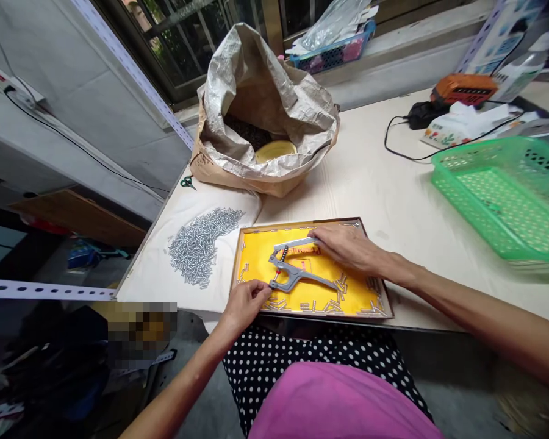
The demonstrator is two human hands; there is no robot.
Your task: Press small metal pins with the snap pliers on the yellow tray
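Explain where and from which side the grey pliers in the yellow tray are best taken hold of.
Probably by the two long handles, from the right. The pliers lie flat in the tray, head toward the left hand, handles splayed toward the right hand, which touches the upper one.

Your left hand (pixel 244 302) is at the lower left edge of the yellow tray (pixel 256 256), and its fingertips are pinched together just beside the head of the grey hand press (pixel 293 269). Your right hand (pixel 343 247) lies flat over the end of its upper handle. Small metal pins (pixel 329 303) lie along the borders of the tray. A bigger pile of pins (pixel 201 241) lies on the white cloth (pixel 155 274) to the left, with a paper sack (pixel 265 103) behind it and a green basket (pixel 507 195) at the right.
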